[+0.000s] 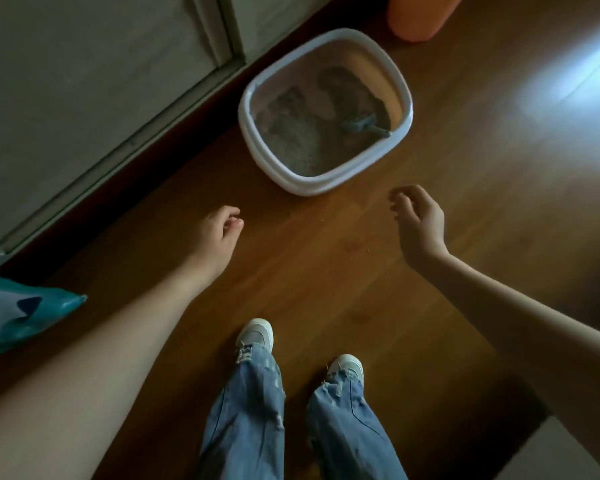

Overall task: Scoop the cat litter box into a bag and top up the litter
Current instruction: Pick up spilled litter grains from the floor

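Note:
A white-rimmed litter box [253, 140] stands on the wooden floor ahead of me, holding uneven grey litter [302, 140]. A blue-grey scoop [364, 124] lies in the litter at the box's right side, its handle toward the rim. My left hand [219, 233] hangs over the floor, short of the box's near left corner, fingers loosely curled and holding nothing. My right hand [418, 220] hovers just past the box's near right corner, fingers loosely apart and empty. A teal bag [18, 313] lies at the left edge.
A grey door and its frame [118, 98] run along the left behind the box. An orange object [420, 15] stands at the top right. My jeans and white shoes [257, 336] are below. A pale surface [555, 452] shows at the bottom right corner.

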`<action>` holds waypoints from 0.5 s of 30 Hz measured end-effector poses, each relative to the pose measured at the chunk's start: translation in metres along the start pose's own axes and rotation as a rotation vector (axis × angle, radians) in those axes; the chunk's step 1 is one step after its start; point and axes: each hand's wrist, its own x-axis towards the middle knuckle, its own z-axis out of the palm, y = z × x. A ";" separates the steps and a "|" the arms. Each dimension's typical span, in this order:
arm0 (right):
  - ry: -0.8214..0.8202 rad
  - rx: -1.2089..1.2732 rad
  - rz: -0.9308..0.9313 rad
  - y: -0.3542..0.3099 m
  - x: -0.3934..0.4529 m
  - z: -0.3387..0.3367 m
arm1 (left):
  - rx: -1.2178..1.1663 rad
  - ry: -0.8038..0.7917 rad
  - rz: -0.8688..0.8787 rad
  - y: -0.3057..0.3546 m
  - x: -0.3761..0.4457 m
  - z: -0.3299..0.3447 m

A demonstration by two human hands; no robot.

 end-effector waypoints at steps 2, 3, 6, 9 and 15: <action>0.066 0.014 0.043 0.022 0.001 -0.013 | 0.026 -0.033 0.027 0.008 0.012 0.015; 0.104 0.020 0.063 0.032 0.000 -0.018 | 0.041 -0.048 0.041 0.011 0.017 0.022; 0.185 0.036 0.138 0.062 -0.005 -0.026 | 0.077 -0.097 0.060 0.015 0.026 0.040; 0.206 0.050 0.199 0.090 -0.019 -0.029 | 0.111 -0.136 0.089 0.016 0.026 0.059; 0.241 0.041 0.266 0.128 -0.042 -0.023 | 0.148 -0.176 0.140 0.011 0.019 0.079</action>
